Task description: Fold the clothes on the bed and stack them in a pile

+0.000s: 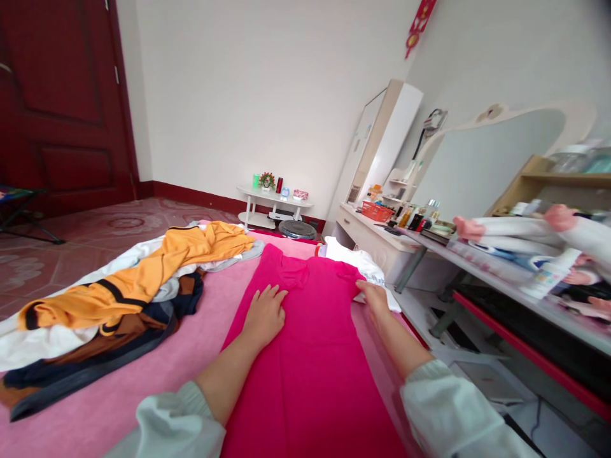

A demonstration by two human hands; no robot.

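Observation:
A bright pink garment (pixel 315 356) lies spread flat on the pink bedding (pixel 191 356), its neckline at the far end. My left hand (pixel 265 315) rests on the garment's left upper part, fingers spread and pointing forward. At the upper right edge, my right hand (pixel 373 298) has its thumb and fingers closed on the garment's shoulder. Just beyond that hand lies a white garment (pixel 356 257) with some print on it.
At the left is a heap of clothes (pixel 128 280) in orange, white, brown and navy. A white low table (pixel 274 196) stands near the far wall. Along the right are a white dresser (pixel 377 232) with a mirror (pixel 487 165) and a cluttered table (pixel 487 273).

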